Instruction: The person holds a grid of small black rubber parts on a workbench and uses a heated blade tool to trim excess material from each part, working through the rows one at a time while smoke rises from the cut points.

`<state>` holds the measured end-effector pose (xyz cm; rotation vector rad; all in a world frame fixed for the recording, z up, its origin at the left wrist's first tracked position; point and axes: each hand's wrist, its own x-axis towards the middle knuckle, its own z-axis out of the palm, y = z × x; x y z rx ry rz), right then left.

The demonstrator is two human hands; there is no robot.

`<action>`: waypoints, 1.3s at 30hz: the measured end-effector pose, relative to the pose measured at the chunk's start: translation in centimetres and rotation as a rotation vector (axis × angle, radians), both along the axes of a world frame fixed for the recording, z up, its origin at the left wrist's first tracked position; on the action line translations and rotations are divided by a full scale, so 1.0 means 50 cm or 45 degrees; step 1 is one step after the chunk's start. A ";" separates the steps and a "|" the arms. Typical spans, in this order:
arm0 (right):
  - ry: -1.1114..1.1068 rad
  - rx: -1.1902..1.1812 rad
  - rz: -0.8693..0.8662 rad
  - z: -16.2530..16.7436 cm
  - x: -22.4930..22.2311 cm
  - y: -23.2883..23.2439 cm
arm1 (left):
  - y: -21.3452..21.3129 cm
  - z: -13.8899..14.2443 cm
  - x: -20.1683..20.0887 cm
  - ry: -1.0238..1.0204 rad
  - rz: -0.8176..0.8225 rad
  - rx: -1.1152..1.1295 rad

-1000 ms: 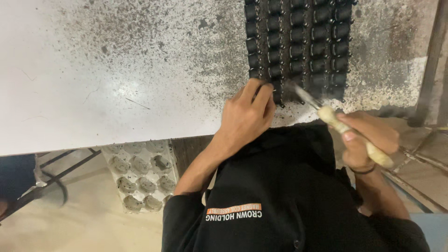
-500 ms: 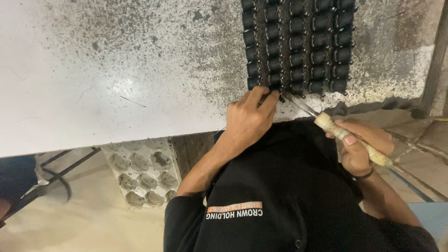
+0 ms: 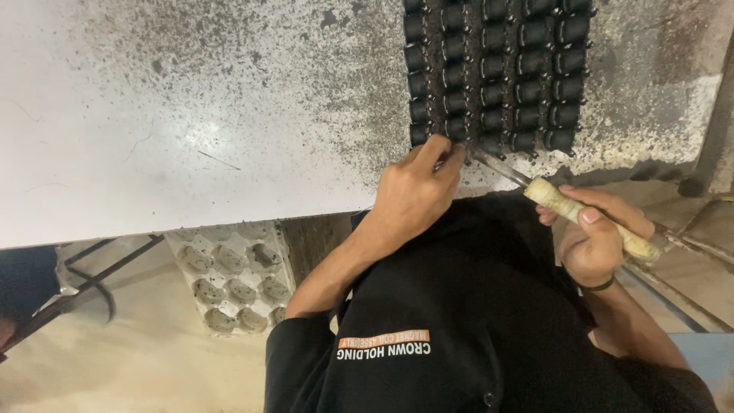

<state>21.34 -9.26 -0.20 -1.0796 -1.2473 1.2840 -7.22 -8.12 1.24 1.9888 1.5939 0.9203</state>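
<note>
Right hand closed round the pale handle of a tool, tip at the coils' near row on the table. Left hand pinches the end coil. Risk: blade slips into the fingers, or dislodges neighbouring coils.

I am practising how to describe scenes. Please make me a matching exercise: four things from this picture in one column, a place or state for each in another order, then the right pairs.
Things:
1. left hand
2. right hand
3. black cylinders
4. pale moulded tray

Places or states:
A. below the table edge, lower down
B. in rows on the speckled table
C. grips a pale tool handle
D. fingers at the nearest row

Pairs: 1-D, 2-C, 3-B, 4-A
</note>
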 end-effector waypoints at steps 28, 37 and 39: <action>-0.314 0.339 0.229 0.009 0.008 -0.003 | 0.011 -0.004 -0.001 0.104 0.007 0.020; -0.320 0.710 0.140 0.019 0.101 0.073 | 0.000 0.090 -0.037 0.197 -0.046 0.096; -0.295 0.601 0.085 0.010 0.112 0.057 | 0.002 0.119 -0.044 0.189 -0.036 0.231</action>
